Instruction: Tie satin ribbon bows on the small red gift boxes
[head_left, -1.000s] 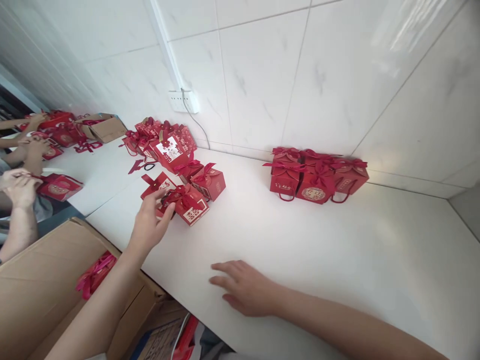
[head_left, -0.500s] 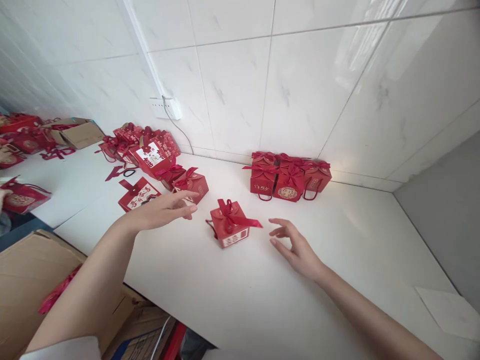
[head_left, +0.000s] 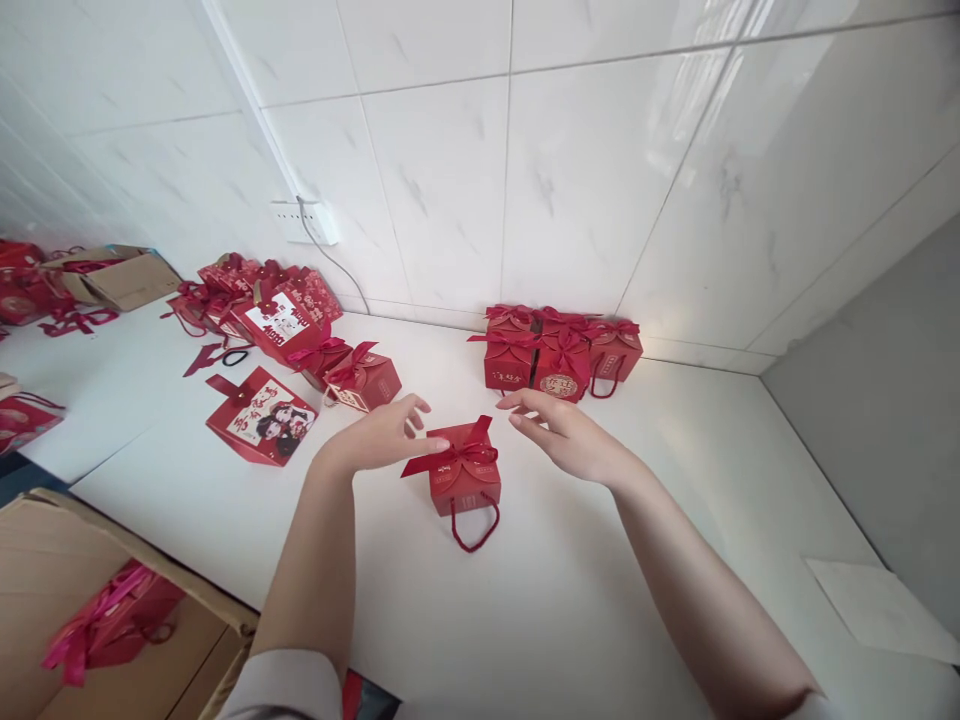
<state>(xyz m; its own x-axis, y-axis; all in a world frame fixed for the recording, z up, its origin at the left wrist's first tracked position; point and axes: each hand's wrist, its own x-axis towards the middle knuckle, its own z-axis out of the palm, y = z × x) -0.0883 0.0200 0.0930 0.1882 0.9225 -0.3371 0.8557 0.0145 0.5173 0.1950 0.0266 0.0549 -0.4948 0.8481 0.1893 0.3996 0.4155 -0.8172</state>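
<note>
A small red gift box (head_left: pixel 465 488) stands on the white table in front of me, a ribbon bow on its lid and a cord handle lying toward me. My left hand (head_left: pixel 390 435) is at its left, fingers loosely bent and apart; the thumb tip overlaps the ribbon, and whether it touches I cannot tell. To the right of the box my right hand (head_left: pixel 570 438) hovers, fingers stretched out, holding nothing. Behind stand several similar red gift boxes (head_left: pixel 564 365) with bows, in a group against the wall.
Left of my hands lie another bow-tied box (head_left: pixel 367 378), a red box with a printed couple (head_left: pixel 262 418), and a pile of red boxes (head_left: pixel 277 310). An open carton (head_left: pixel 135 540) at lower left holds a red box. A socket strip (head_left: pixel 304 222) is on the tiled wall.
The gift box has turned, so its cord handle now faces me instead of the white label. Both hands have come closer to it. The view has shifted slightly right.
</note>
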